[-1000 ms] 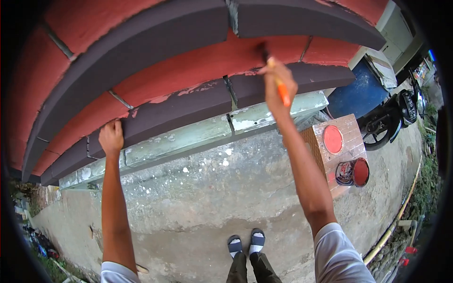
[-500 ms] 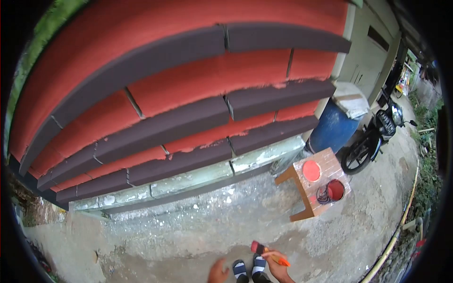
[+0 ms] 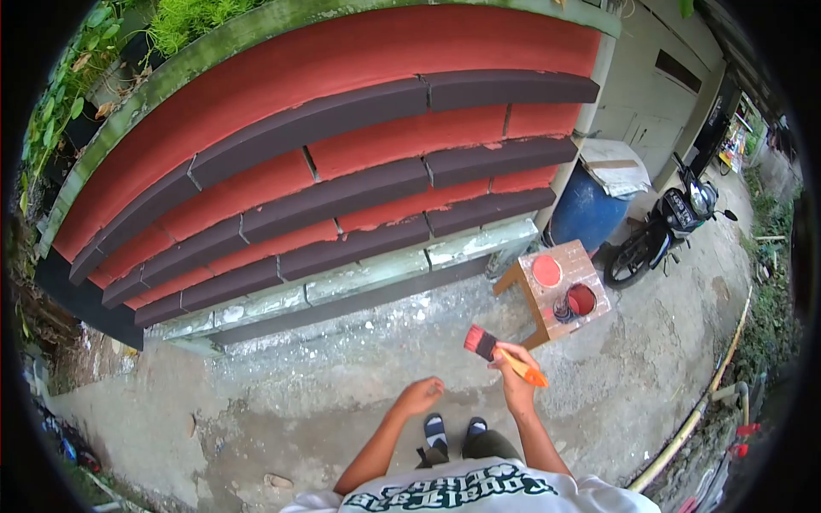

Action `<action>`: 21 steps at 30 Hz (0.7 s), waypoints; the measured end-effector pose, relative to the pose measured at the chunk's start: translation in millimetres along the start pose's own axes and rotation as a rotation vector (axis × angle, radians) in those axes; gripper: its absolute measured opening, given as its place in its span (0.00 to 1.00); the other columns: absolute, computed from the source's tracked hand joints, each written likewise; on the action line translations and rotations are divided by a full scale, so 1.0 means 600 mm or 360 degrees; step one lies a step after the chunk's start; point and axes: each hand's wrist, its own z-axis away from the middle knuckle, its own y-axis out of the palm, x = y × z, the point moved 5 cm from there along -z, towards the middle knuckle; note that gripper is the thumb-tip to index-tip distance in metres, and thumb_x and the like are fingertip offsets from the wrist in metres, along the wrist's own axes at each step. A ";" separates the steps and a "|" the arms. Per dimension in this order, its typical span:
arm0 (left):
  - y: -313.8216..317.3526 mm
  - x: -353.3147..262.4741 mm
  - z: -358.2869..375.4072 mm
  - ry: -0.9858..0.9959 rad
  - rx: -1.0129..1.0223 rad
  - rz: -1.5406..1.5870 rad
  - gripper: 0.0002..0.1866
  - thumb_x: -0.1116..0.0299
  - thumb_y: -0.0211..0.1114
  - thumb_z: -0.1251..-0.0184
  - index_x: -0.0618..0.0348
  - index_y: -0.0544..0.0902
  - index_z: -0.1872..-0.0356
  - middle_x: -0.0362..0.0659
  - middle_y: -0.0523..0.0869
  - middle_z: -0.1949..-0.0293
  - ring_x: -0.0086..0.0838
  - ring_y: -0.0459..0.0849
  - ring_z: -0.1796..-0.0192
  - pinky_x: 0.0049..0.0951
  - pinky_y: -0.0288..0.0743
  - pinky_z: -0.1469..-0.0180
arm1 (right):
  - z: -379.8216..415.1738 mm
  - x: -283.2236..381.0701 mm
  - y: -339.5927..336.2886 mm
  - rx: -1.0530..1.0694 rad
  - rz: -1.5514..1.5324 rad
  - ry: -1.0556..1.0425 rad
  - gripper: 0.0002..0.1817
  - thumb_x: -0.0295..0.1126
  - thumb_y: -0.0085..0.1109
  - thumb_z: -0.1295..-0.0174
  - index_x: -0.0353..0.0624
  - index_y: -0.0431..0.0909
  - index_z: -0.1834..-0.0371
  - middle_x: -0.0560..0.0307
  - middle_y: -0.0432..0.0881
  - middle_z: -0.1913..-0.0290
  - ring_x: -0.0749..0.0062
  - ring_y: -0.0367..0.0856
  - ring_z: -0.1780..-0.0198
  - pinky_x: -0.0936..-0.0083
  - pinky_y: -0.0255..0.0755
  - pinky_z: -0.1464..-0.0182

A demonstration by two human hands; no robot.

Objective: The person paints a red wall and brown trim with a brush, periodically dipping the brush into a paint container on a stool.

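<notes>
My right hand (image 3: 511,363) is closed round the orange handle of a paintbrush (image 3: 484,342). The brush's bristles are coated in red and point up and to the left, in front of the wall. My left hand (image 3: 419,397) holds nothing; it hangs over the concrete with its fingers loosely bent and partly apart. Ahead on the right stands a small wooden table (image 3: 547,327). On it are a pot (image 3: 581,299) stained red inside, a round red-covered lid (image 3: 546,271), and a dark tangle (image 3: 562,309) beside the pot.
A wall of red panels (image 3: 376,135) and dark protruding ledges (image 3: 342,218) spans the view, with a pale, patchy ledge (image 3: 368,280) below. Right of it stand a blue barrel (image 3: 588,205) and a motorcycle (image 3: 663,227). A bamboo pole (image 3: 684,457) edges the path.
The view has tilted and shifted, showing the wall's top and more of my arms and shirt. My right hand has raised the paintbrush toward the table. My left hand has also come up.
</notes>
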 end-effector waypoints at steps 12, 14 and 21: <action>0.153 0.145 0.015 -0.0477 0.0380 -0.0009 0.15 0.58 0.67 0.25 0.56 0.88 0.48 0.46 0.93 0.52 0.34 0.91 0.50 0.36 0.83 0.44 | 0.016 0.032 -0.205 -0.0315 -0.0093 0.0050 0.16 0.33 0.70 0.27 0.33 0.86 0.43 0.50 0.88 0.50 0.71 0.88 0.54 0.72 0.88 0.55; 0.173 0.163 0.020 -0.0691 0.0339 0.0129 0.14 0.58 0.64 0.23 0.54 0.87 0.47 0.44 0.92 0.51 0.33 0.92 0.53 0.38 0.84 0.51 | 0.009 0.031 -0.256 -0.0395 -0.0127 0.0055 0.17 0.34 0.70 0.27 0.33 0.85 0.43 0.51 0.88 0.49 0.71 0.88 0.53 0.72 0.88 0.55; 0.214 0.208 0.056 -0.1381 0.0108 0.0011 0.17 0.56 0.62 0.25 0.57 0.87 0.49 0.44 0.92 0.55 0.33 0.91 0.59 0.36 0.83 0.60 | -0.041 0.042 -0.457 -0.0566 -0.0211 0.0035 0.19 0.35 0.70 0.27 0.32 0.83 0.41 0.49 0.87 0.46 0.69 0.88 0.52 0.70 0.89 0.55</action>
